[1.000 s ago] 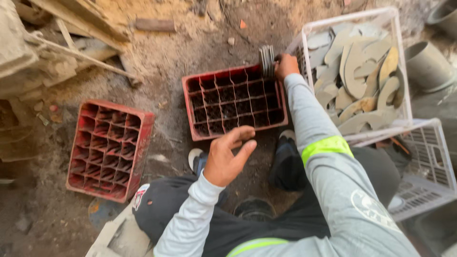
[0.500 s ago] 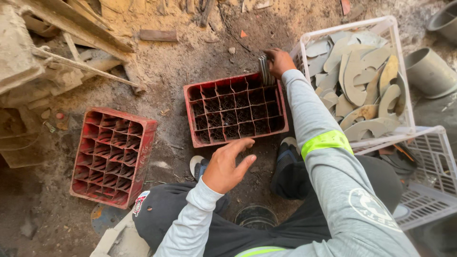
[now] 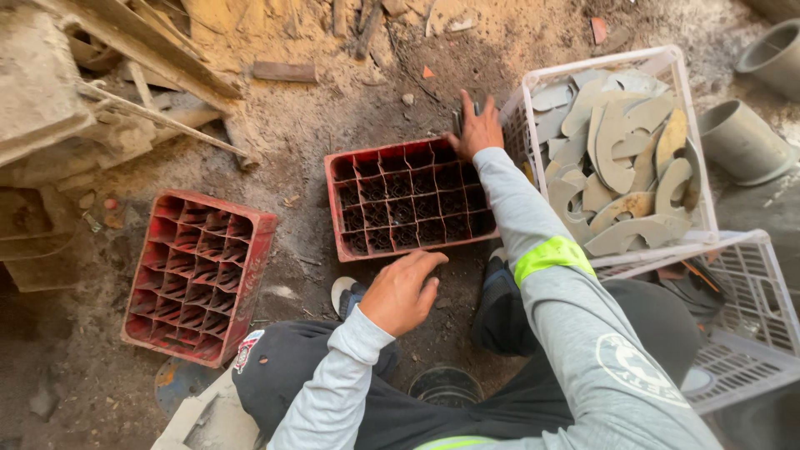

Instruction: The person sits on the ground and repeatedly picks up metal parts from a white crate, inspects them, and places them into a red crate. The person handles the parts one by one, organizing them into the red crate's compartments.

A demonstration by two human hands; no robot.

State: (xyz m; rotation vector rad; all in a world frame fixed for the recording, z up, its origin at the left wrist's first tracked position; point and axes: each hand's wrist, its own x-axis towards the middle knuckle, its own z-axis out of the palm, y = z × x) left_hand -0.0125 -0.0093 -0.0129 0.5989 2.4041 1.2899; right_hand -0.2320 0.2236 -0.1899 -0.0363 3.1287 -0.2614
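Head view: right hand (image 3: 477, 131) reaches past far corner of red divided crate (image 3: 408, 200), grip closed on dark flat pieces (image 3: 461, 119), white crate (image 3: 618, 150) of curved cut-outs just right of grip. Left hand (image 3: 402, 292) empty, fingers loosely curled, at crate's near edge. Advice: steady crate with left hand, feed pieces upright into cells.

Bare dirt between red crate (image 3: 408, 200) and second crate (image 3: 198, 275), white basket (image 3: 533, 92) walling right.

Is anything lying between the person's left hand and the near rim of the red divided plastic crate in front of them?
Nothing visible does. The left hand hovers just short of the red divided plastic crate, with only bare dirt ground under the short gap to its near rim. The right hand is over at the crate's far corner.
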